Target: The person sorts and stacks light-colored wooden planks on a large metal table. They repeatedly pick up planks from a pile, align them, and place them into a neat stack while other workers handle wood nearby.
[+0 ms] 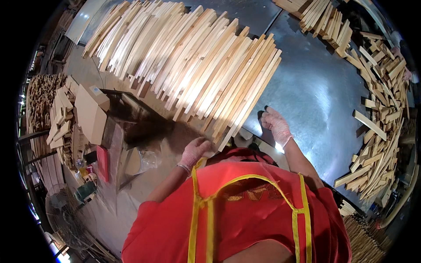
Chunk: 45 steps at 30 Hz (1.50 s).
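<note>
A wide fan of long pale wooden slats (pixel 206 65) lies side by side on a shiny metal table (pixel 315 96). My left hand (pixel 195 150), in a thin pinkish glove, grips the near end of the slats at the fan's lower corner. My right hand (pixel 275 125), gloved the same way, rests with fingers spread on the bare metal just right of the slats' near ends. It holds nothing. A red apron with yellow straps fills the lower middle of the view.
Loose short wooden pieces (pixel 379 109) are heaped along the table's right side, with more stacked at the far right (pixel 324 17). Left of the table stand a box-like stack of blocks (pixel 90 111), piled offcuts (pixel 59 118) and a floor fan (pixel 66 215).
</note>
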{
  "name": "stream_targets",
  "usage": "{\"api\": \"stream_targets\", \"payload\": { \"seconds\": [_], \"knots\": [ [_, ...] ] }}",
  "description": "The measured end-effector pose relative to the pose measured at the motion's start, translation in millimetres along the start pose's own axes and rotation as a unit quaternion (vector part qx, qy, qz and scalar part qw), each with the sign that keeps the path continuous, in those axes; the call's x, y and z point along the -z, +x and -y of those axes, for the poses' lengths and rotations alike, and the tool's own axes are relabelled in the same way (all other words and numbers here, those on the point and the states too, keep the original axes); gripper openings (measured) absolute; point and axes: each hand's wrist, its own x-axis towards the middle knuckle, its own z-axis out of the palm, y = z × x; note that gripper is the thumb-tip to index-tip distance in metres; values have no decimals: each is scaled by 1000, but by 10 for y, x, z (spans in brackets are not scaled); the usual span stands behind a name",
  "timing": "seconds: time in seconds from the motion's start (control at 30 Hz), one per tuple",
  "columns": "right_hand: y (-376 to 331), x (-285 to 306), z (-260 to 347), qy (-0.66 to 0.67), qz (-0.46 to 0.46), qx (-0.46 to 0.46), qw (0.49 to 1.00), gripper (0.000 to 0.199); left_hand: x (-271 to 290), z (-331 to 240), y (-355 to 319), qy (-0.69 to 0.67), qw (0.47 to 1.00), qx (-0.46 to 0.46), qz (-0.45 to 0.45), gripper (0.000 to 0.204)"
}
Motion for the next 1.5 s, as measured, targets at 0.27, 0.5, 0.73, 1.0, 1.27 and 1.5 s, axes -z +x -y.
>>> {"api": "stream_targets", "payload": {
  "seconds": [0.27, 0.5, 0.73, 1.0, 1.27, 1.5],
  "knots": [
    [48, 3, 58, -88, 37, -3, 995, 68, -504, -280, 310, -378, 910, 131, 107, 48],
    [98, -41, -57, -78, -10, 16, 997, 69, -505, -226, 426, -390, 908, 127, 83, 31],
    [121, -85, -53, -151, -12, 23, 988, 68, -562, -121, 477, -424, 884, 144, 133, 19],
    [276, -3, -322, -155, -35, 90, 983, 49, -501, -181, 457, -360, 917, 119, 124, 41],
    [297, 98, -364, -199, -37, 84, 976, 54, -87, -1117, -41, -321, 936, 40, 142, 66],
    [506, 268, -571, -290, -99, 184, 934, 32, -286, -1768, 82, -187, 976, -21, 111, 75]
  ]
}}
